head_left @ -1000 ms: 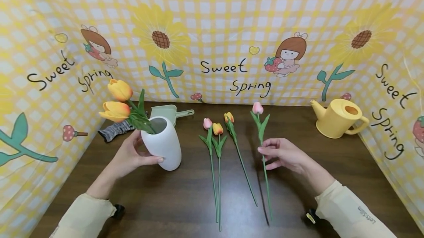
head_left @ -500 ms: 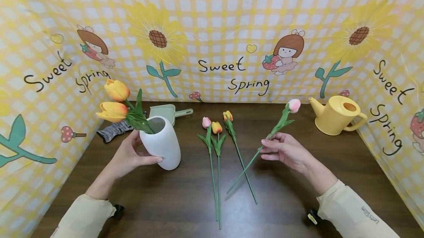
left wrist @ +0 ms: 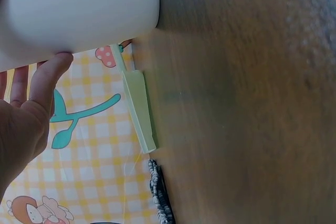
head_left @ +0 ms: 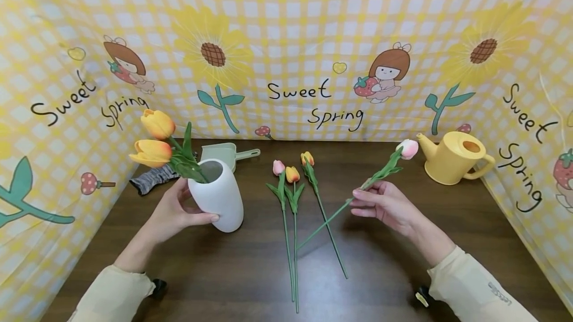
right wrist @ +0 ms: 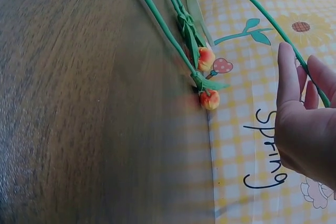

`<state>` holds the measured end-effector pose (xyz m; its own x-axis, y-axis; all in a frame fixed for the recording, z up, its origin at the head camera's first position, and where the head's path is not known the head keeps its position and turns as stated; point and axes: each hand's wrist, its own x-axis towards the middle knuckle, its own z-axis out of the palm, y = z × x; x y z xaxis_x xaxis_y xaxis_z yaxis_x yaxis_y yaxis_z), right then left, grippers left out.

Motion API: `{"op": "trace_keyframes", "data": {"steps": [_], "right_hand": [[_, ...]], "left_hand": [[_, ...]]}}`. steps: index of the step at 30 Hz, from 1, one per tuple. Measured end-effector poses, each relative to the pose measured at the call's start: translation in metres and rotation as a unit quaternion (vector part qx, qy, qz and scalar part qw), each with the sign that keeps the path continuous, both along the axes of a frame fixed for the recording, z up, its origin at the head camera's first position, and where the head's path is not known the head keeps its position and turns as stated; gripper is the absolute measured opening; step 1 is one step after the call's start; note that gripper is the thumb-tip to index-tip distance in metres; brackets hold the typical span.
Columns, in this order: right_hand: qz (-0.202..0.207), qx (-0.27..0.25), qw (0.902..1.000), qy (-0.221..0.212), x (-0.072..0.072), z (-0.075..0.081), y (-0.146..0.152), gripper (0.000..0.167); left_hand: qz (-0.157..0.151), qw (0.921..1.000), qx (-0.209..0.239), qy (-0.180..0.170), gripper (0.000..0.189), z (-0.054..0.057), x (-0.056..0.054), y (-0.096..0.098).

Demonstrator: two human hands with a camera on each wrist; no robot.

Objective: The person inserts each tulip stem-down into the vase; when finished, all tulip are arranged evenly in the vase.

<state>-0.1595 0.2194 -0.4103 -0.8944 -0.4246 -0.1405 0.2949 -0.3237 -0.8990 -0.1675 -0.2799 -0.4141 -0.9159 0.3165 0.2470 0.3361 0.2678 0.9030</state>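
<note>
A white vase (head_left: 219,200) leans slightly on the table, and my left hand (head_left: 176,215) grips its side with the thumb in front. Two yellow-orange tulips (head_left: 154,153) stand in it, tilted left. My right hand (head_left: 387,206) pinches the green stem of a pink tulip (head_left: 407,149), raised above the table. Its bloom points up and right, its stem end down and left. Between the hands lie a second pink tulip (head_left: 278,167) and two orange tulips (head_left: 292,174). In the right wrist view, the held stem (right wrist: 257,6) passes between thumb and fingers; its bloom is out of view there.
A yellow watering can (head_left: 454,158) stands at the back right. Behind the vase are a pale green dustpan (head_left: 219,153) and a grey knitted item (head_left: 154,177), partly hidden. Checked cloth (head_left: 291,38) walls the table (head_left: 250,272) on the back and sides.
The pink tulip in my right hand has turned from nearly upright to slanted, its bloom swinging right and its stem end left. My left hand and the vase have stayed in place.
</note>
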Motion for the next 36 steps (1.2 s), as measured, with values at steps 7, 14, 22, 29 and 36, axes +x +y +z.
{"op": "trace_keyframes", "data": {"steps": [7,14,22,29,36], "right_hand": [[-0.004,-0.002,0.9999,0.014,-0.001,0.005,-0.003,0.010],[-0.009,-0.015,0.9990,0.042,-0.008,0.025,-0.008,0.006],[-0.026,-0.098,0.9906,0.091,-0.018,0.057,-0.014,0.025],[-0.039,-0.110,0.9825,0.145,-0.027,0.079,-0.031,0.025],[-0.041,-0.116,0.9799,0.157,-0.031,0.090,-0.055,0.020]], "left_hand": [[-0.002,1.0000,0.000,0.003,0.100,0.000,-0.001,0.000],[-0.004,1.0000,0.002,0.000,0.100,0.001,-0.001,0.000],[-0.007,1.0000,0.007,-0.003,0.099,0.002,0.000,0.002],[-0.008,1.0000,0.005,0.000,0.098,0.003,0.000,0.002],[-0.013,0.9999,0.007,0.000,0.098,0.002,-0.002,0.001]]}}
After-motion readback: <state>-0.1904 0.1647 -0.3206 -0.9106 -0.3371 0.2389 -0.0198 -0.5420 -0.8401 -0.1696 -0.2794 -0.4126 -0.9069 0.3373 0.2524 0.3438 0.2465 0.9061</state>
